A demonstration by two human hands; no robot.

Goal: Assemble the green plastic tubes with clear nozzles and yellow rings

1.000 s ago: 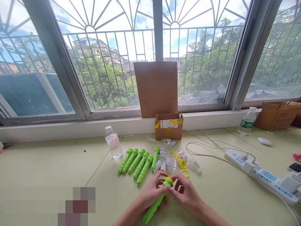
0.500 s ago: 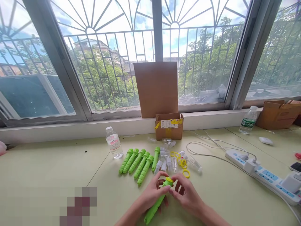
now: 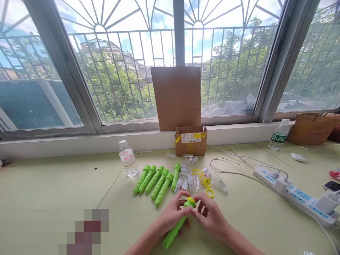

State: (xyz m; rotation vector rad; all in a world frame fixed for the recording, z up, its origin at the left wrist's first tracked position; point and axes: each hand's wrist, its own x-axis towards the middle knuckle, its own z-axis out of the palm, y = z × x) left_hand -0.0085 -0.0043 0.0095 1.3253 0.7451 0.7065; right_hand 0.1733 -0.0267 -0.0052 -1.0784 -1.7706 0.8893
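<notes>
A pale green tabletop (image 3: pixel 61 191) stretches before us beneath barred windows (image 3: pixel 119 79). Our left hand (image 3: pixel 172 211) is closed around a green tube (image 3: pixel 174 233), while our right hand (image 3: pixel 212 215) pinches its upper end, thumb and index nearly together. That end sits between our fingertips, circled by a yellow band (image 3: pixel 191 200); the shaft is ridged, plastic-looking, slanting toward us. Our wrists angle inward. Just beyond lie six matching tubes (image 3: pixel 164 189), clear pieces (image 3: pixel 197 184) and loose yellow rings (image 3: pixel 210 197), then a cardboard box (image 3: pixel 190 148).
</notes>
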